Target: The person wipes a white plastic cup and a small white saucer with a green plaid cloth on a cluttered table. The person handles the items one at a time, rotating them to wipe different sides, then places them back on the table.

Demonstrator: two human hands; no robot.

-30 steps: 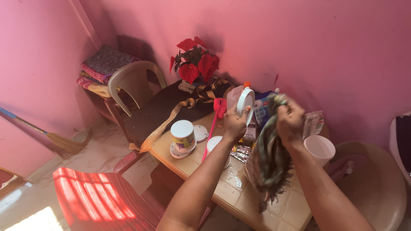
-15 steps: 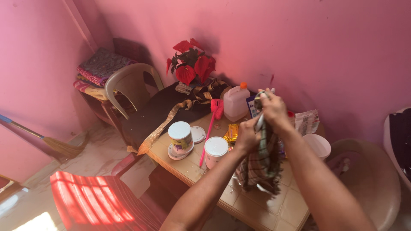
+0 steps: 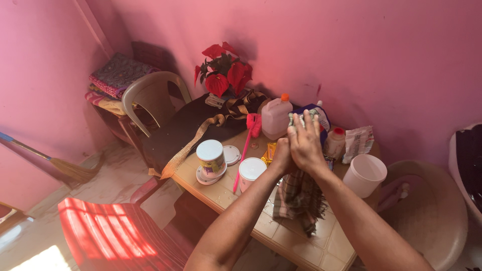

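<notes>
A checked cloth [image 3: 299, 198], green and brown and crumpled, hangs between a person's two palms above the front part of a tiled beige table [image 3: 321, 246], its frayed lower end trailing onto the tabletop. The right hand [image 3: 305, 143] lies flat over it with fingers straight and together, pointing towards the wall; the left hand [image 3: 281, 156] presses in from the other side, so the cloth's upper end is clamped between the palms rather than gripped by curled fingers. A little of the fabric shows past the right fingertips. Whether anything is wrapped inside the cloth cannot be seen.

By the look of it, the step in hand is rubbing or wiping with the cloth pressed between the hands. Any next move would call for keeping that pressure even so that the loose tail does not sweep the containers standing close by.

Just left of the hands stands a white-lidded tub [image 3: 250, 173], with a pink brush [image 3: 247, 145] lying beside it and a labelled jar [image 3: 211, 158] further left. Behind the hands are a translucent jug with an orange cap [image 3: 276, 116] and a small bottle [image 3: 335, 143]; to the right sits a white cup [image 3: 365, 175]. Red artificial flowers [image 3: 223, 73] stand against the pink wall [image 3: 376, 55].
</notes>
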